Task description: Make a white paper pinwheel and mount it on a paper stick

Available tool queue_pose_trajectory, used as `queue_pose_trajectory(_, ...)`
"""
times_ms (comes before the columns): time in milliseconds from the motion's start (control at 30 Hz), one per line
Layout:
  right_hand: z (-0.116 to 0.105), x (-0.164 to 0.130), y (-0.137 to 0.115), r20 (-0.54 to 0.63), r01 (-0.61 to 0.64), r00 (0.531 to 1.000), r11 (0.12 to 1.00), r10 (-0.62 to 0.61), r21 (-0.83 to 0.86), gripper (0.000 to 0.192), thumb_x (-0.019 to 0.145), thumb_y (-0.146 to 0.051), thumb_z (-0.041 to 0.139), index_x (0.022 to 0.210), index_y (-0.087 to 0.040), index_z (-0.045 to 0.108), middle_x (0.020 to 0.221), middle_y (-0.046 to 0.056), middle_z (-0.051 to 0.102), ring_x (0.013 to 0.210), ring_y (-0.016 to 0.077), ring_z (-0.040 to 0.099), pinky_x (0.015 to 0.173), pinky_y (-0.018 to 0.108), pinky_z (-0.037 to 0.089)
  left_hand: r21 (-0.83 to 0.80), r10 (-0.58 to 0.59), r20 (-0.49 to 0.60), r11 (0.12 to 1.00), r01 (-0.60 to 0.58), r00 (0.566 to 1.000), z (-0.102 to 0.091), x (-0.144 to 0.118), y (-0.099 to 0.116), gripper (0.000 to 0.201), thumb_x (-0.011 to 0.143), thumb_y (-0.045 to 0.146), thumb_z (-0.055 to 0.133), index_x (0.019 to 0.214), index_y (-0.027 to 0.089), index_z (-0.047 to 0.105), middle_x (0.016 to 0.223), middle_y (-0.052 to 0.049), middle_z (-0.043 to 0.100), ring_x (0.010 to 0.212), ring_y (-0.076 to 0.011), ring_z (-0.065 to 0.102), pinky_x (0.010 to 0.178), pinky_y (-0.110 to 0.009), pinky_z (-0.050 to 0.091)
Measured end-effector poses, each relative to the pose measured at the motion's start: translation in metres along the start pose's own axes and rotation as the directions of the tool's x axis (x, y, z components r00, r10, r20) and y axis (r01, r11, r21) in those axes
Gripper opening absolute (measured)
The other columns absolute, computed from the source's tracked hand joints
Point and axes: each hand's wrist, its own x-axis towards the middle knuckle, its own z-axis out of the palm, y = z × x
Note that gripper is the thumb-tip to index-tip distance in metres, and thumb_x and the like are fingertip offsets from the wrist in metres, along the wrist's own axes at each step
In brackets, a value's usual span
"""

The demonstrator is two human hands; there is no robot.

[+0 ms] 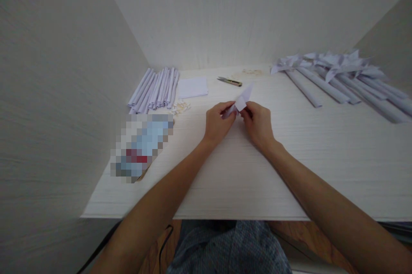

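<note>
Near the middle of the table, both hands hold a white paper pinwheel (pixel 240 103) with pointed, curled-in flaps. My left hand (pixel 219 123) pinches its left side between thumb and fingers. On the other side, my right hand (pixel 258 123) is closed with its fingertips at the pinwheel's centre. The fingers hide part of the paper. Just beyond the hands lie thread snips (pixel 229 81), and to their left a small stack of white paper squares (pixel 193 87).
Rolled paper tubes (pixel 156 88) lie bundled at the left, with small pale scraps (pixel 180 108) beside them. Closer in is a pixelated rectangular object (pixel 144 147). Several paper pinwheels on tubes (pixel 341 72) are heaped at the right. Walls enclose the back and sides.
</note>
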Motion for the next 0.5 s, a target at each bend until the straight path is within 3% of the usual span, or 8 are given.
queue_pose_trajectory(200, 0.0, 0.0, -0.0009, -0.017, -0.016, 1.0, 1.0, 0.016, 0.012, 0.018, 0.074, -0.014, 0.038, 0.059, -0.018, 0.048, 0.058, 0.003, 0.054, 0.055, 0.014, 0.045, 0.054, 0.027, 0.03, 0.076, 0.077, 0.011, 0.994, -0.078, 0.997, 0.0, -0.0015, 0.0029, 0.029, 0.067, 0.008, 0.055, 0.092, 0.017, 0.067, 0.094, -0.007, 0.069, 0.084, -0.0141, 0.061, 0.078, -0.027, 0.048)
queue_pose_trajectory(500, -0.0012, 0.0002, -0.0012, -0.076, -0.003, 0.997, 1.0, 0.002, -0.014, 0.012, 0.071, -0.014, 0.043, 0.06, -0.019, 0.046, 0.058, 0.001, 0.05, 0.054, 0.013, 0.042, 0.054, 0.027, 0.029, 0.058, 0.069, 0.046, 0.996, -0.071, 0.997, 0.0003, -0.0017, 0.0026, 0.03, 0.067, 0.009, 0.056, 0.094, 0.017, 0.067, 0.095, -0.006, 0.068, 0.086, -0.0139, 0.061, 0.079, -0.027, 0.048)
